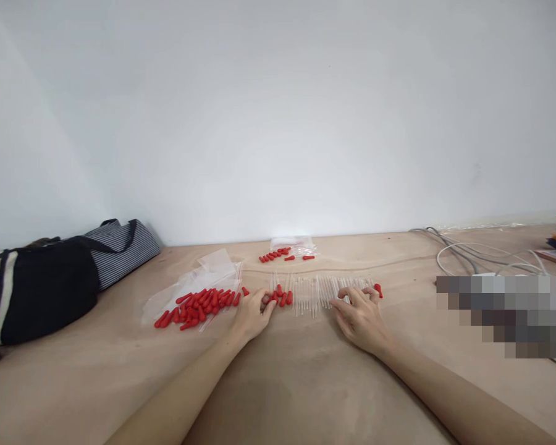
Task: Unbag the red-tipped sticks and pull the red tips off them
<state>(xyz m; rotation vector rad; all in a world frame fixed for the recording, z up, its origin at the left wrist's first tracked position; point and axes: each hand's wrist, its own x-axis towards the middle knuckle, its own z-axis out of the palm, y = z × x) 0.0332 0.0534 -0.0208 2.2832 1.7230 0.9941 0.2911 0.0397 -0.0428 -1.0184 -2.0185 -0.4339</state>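
Observation:
Slender clear glass dropper tubes (306, 295) lie side by side in a row on the table in front of me. My left hand (254, 314) is at the row's left end, thumb and fingers curled together at a red rubber bulb (274, 298); the fingers partly hide the contact. A few more red bulbs (282, 300) are grouped just right of it, by the tubes. My right hand (362, 314) rests over the right part of the row, fingers bent and apart, thumb near the tube ends. Beyond its fingers lies a single red bulb (379, 290).
A heap of red bulbs (199, 307) lies on clear plastic bags (217, 266) at left. Farther back are another bag (290, 243) and several bulbs (271, 255). A black bag (50, 290) stands far left; cables (463, 250) and a blurred patch (514, 309) are at right.

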